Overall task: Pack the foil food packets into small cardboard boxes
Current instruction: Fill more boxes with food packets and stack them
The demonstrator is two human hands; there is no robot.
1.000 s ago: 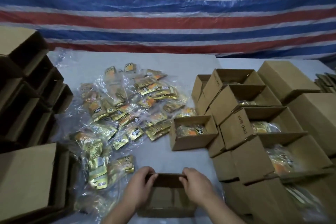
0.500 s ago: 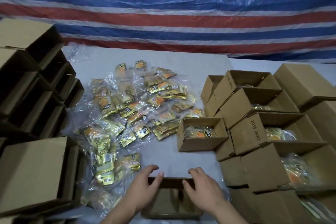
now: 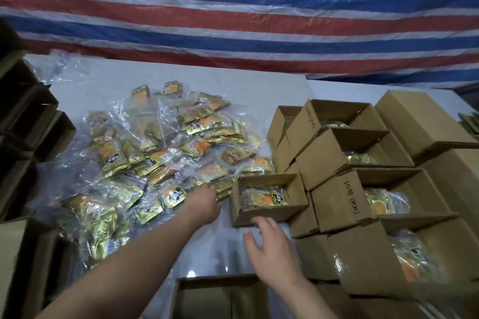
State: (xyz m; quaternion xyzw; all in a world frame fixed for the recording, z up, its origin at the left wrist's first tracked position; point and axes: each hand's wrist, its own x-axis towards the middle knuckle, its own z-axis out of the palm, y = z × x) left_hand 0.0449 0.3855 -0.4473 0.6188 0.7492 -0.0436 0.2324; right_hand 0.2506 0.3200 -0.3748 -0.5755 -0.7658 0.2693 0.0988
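Black print reading "10号 (KK)" runs down the side flap of a cardboard box (image 3: 348, 199) stacked to my right; the same marking, upside down from my angle, stands on the flap of another open box (image 3: 309, 119) farther back. The gold foil packets (image 3: 166, 153) carry black logo panels whose characters I cannot read.

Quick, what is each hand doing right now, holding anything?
Left hand: reaching into the packets; fingers hidden, grip cannot be told.
Right hand: open, holding nothing, fingertips by the small box.
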